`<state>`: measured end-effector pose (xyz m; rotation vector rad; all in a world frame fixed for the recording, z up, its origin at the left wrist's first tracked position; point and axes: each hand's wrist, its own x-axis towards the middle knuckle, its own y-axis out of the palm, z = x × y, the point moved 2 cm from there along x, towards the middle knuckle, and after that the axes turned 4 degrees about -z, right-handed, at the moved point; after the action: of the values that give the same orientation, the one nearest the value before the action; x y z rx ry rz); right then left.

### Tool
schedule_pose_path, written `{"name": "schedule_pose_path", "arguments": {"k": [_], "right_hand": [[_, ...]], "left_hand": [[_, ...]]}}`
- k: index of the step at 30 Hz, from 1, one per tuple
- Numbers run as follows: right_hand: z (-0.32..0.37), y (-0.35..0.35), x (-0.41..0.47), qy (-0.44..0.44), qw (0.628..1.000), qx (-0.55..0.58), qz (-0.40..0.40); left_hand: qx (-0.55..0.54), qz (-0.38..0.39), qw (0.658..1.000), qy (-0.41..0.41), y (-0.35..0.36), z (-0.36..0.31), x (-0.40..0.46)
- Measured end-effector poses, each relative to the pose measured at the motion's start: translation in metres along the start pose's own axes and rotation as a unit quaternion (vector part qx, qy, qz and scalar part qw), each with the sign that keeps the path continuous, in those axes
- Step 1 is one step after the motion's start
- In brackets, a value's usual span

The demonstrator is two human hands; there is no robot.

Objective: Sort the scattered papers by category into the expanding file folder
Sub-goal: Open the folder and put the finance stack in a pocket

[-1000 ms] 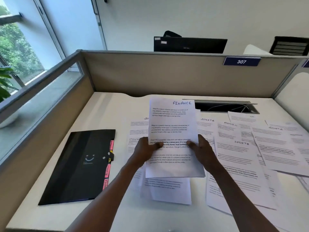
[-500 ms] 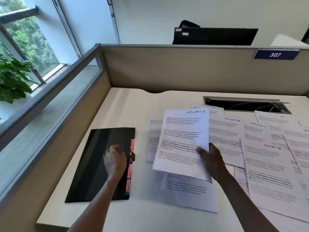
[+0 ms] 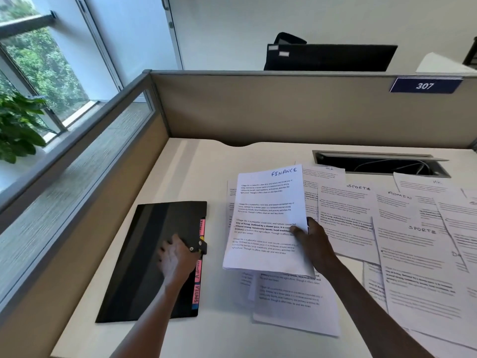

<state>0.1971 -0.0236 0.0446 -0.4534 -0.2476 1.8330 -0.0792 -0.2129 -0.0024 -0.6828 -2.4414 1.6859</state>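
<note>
A black expanding file folder (image 3: pixel 144 257) lies flat on the left of the desk, with pink and yellow index tabs (image 3: pixel 197 280) along its right edge. My left hand (image 3: pixel 175 259) rests on the folder beside its snap clasp (image 3: pixel 200 246), fingers at the flap edge. My right hand (image 3: pixel 313 244) pinches a small stack of white sheets headed FINANCE (image 3: pixel 265 218), held tilted just above the desk, right of the folder. Scattered papers headed SPORTS (image 3: pixel 346 215), ADMIN (image 3: pixel 402 205) and HR (image 3: pixel 322 174) cover the desk's right half.
A beige partition (image 3: pixel 284 109) walls the desk at the back and left. An open cable slot (image 3: pixel 376 165) lies in the desk behind the papers. More sheets (image 3: pixel 291 306) lie under the held stack. A potted plant (image 3: pixel 18 125) stands by the window at left.
My left hand let go of the FINANCE sheets and moved left onto the black folder by its clasp. My right hand alone now holds the sheets, lowered a little.
</note>
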Motion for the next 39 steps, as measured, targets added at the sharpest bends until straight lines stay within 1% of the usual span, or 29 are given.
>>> {"name": "schedule_pose_path", "arguments": {"k": [4, 9, 12, 15, 20, 27, 29, 34, 39], "right_hand": [[0.001, 0.002, 0.001, 0.003, 1.000, -0.007, 0.009], [0.011, 0.008, -0.002, -0.020, 0.999, -0.028, 0.040], [0.027, 0.018, -0.009, -0.039, 0.994, -0.053, 0.087], [0.045, 0.030, -0.016, -0.059, 0.986, -0.074, 0.141], [0.076, 0.054, -0.028, -0.098, 0.962, -0.125, 0.223], [0.109, 0.085, -0.034, -0.128, 0.934, -0.181, 0.279], [0.118, 0.100, -0.033, -0.149, 0.930, -0.205, 0.265], [0.132, 0.146, -0.039, -0.170, 0.948, -0.218, 0.156], [0.124, 0.186, -0.076, -0.179, 0.954, -0.209, 0.115]], "left_hand": [[0.010, -0.003, 1.000, -0.014, -0.002, -0.004, -0.001], [-0.019, 0.001, 1.000, -0.004, -0.022, -0.017, -0.006], [-0.027, -0.025, 0.999, 0.023, -0.043, -0.024, -0.004], [-0.040, -0.024, 0.998, 0.046, -0.065, -0.019, 0.005], [-0.084, -0.016, 0.996, 0.037, -0.094, -0.004, 0.020], [-0.156, 0.002, 0.987, 0.024, -0.110, 0.006, 0.020], [-0.163, 0.001, 0.986, 0.025, -0.112, 0.010, 0.018], [-0.166, -0.005, 0.985, 0.042, -0.120, 0.011, 0.013], [-0.167, -0.012, 0.983, 0.075, -0.131, 0.009, 0.014]]}}
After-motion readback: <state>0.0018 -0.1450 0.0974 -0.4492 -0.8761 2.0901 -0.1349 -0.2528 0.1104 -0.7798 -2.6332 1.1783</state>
